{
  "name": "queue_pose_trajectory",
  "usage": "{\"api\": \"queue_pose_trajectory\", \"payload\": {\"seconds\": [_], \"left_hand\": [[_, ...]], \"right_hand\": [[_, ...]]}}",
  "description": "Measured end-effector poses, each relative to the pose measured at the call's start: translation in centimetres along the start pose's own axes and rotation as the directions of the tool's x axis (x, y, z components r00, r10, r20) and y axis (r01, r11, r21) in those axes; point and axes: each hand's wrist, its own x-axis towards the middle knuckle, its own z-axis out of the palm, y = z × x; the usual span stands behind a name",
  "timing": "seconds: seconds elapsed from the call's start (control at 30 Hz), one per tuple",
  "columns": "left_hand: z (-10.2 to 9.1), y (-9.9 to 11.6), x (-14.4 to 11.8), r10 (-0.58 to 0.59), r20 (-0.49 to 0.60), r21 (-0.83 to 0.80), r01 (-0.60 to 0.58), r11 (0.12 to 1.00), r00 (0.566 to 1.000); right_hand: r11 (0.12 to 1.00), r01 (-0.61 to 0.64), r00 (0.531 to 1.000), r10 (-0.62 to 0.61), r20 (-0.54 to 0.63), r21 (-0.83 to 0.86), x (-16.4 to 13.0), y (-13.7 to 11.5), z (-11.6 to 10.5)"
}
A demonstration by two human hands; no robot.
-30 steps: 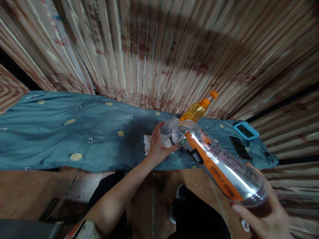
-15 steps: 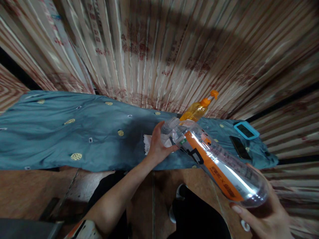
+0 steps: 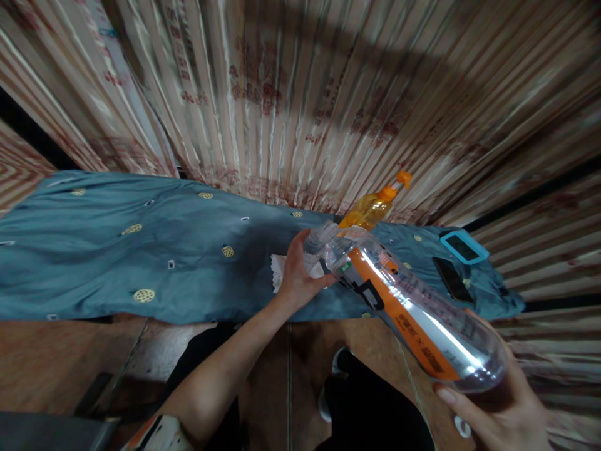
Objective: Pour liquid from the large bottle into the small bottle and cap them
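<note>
A big clear plastic bottle [image 3: 413, 307] with an orange label lies tilted in the air, its neck pointing up and left. My right hand [image 3: 507, 401] is closed around its base end. My left hand [image 3: 300, 275] curves round a clear plastic container [image 3: 320, 238] at the bottle's neck, thumb and index finger on either side. Bottle neck and container overlap, so I cannot tell exactly how they meet. Behind them stands a yellow pump bottle [image 3: 366, 212] with an orange pump head. Under my left hand lies a white packet [image 3: 278, 270] with a jagged edge, partly covered.
A teal patterned cloth [image 3: 188, 257] covers the long narrow table. On its right end lie a dark phone [image 3: 451, 279] and a blue-framed device [image 3: 464, 246]. A pleated curtain [image 3: 291, 113] hangs behind and along the right. A grey seat edge [image 3: 51, 432] shows at lower left.
</note>
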Motion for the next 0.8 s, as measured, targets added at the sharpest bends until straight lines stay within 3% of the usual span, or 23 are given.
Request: {"api": "queue_pose_trajectory", "payload": {"seconds": [0.17,0.43,0.53,0.8], "left_hand": [[0.0,0.1,0.0,0.000,-0.004,0.005,0.000,1.000,1.000],[0.0,0.1,0.0,-0.009,-0.004,-0.003,0.009,1.000,1.000],[0.0,0.2,0.0,-0.008,-0.001,0.002,0.008,1.000,1.000],[0.0,0.1,0.0,-0.014,-0.002,-0.001,0.014,1.000,1.000]], "right_hand": [[1.000,0.010,0.999,-0.010,0.042,-0.014,0.1,0.7,-0.4],[0.998,-0.046,0.999,0.046,-0.012,0.036,0.0,-0.1,0.2],[0.998,-0.047,0.998,0.046,0.032,0.033,-0.1,0.6,-0.1],[0.999,0.029,0.997,-0.031,0.068,0.018,0.1,1.0,-0.7]]}}
